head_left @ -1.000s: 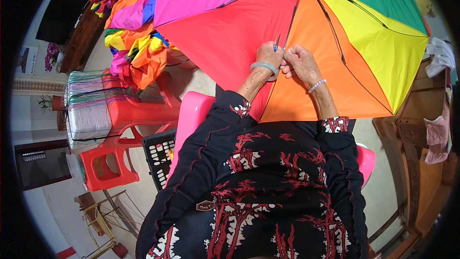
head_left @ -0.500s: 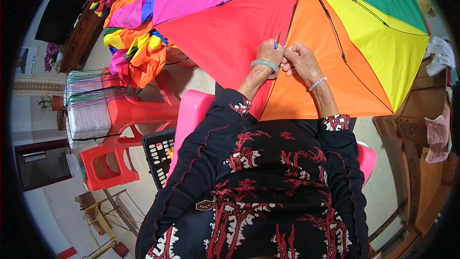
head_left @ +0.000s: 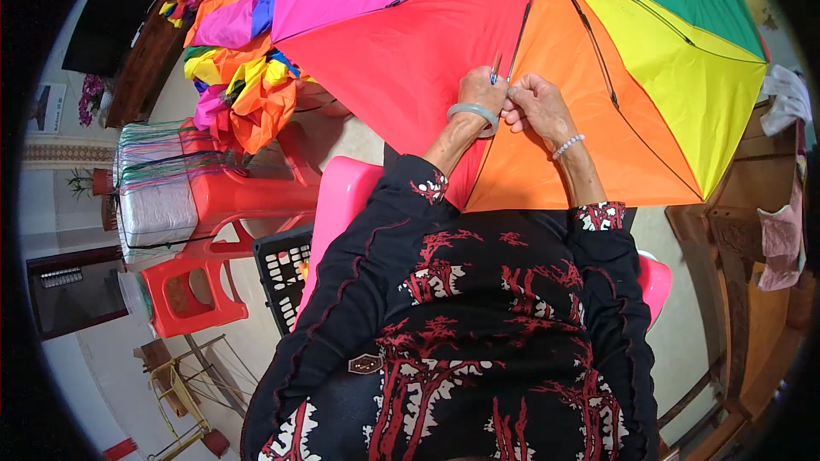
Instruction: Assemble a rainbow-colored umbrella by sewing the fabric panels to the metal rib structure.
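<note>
An open umbrella (head_left: 410, 68) with panels in pink, red, orange, yellow and green spreads in front of me, its inner side and dark metal ribs facing up. My left hand (head_left: 480, 94), wearing a pale bangle, is closed at the seam between the red and orange panels, over a dark rib (head_left: 526, 17). A thin pointed tool (head_left: 496, 67) with a blue spot sticks up from its fingers; its exact kind is unclear. My right hand (head_left: 542, 109), with a beaded bracelet, pinches right beside it at the same rib. What lies between those fingertips is too small to make out.
A heap of multicoloured umbrella fabric (head_left: 248, 77) lies at the upper left. Below it, red plastic stools (head_left: 192, 297) carry a white wrapped bundle with coloured threads (head_left: 158, 213). A black crate (head_left: 282, 277) stands by my pink chair (head_left: 342, 192). Carved wooden furniture (head_left: 743, 290) is at right.
Both hands stay at the same rib, closed. The right hand has shifted very slightly; otherwise the umbrella and hands look nearly the same.
</note>
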`<state>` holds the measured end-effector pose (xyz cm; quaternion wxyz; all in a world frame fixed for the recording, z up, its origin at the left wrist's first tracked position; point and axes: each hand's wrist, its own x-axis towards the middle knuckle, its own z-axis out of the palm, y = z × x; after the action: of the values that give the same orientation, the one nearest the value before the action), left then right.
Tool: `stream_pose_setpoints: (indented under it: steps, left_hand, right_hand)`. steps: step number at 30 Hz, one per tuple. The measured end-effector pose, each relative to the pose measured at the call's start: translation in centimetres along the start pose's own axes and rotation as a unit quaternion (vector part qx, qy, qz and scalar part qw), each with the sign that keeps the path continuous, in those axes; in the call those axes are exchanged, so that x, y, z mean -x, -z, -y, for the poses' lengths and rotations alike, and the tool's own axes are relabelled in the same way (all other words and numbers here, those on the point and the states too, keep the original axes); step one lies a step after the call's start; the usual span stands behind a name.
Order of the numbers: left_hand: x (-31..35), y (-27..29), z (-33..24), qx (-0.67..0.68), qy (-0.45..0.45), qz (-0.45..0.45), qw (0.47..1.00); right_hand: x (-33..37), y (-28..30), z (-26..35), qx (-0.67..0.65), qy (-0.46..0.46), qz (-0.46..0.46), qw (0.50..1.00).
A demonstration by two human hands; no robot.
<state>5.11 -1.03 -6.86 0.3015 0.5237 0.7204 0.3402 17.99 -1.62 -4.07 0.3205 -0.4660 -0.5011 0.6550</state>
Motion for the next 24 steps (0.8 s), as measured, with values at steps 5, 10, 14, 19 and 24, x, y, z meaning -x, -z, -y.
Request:
stream_pose_setpoints:
  steps: [5,10,14,19,24]
  left_hand:
    - [0.1,0.2,-0.2,0.005,0.003,0.011,1.000]
    - [-0.2,-0.1,0.2,-0.011,-0.006,0.002,1.000]
    - [-0.1,0.1,0.1,-0.011,-0.012,0.000,1.000]
    - [0.4,0.9,-1.4,-0.013,0.018,0.048,0.999]
    - [0.1,0.5,-0.6,0.020,0.036,0.047,0.998]
  right_hand:
    - [0.0,0.1,0.1,-0.001,-0.002,0.000,1.000]
    - [-0.1,0.0,-0.1,-0.006,0.003,0.000,1.000]
    - [-0.1,0.0,-0.1,-0.001,0.001,-0.003,1.000]
    - [-0.2,0.2,-0.2,-0.005,-0.005,-0.004,1.000]
    - [-0.1,0.1,0.0,-0.003,-0.002,0.003,1.000]
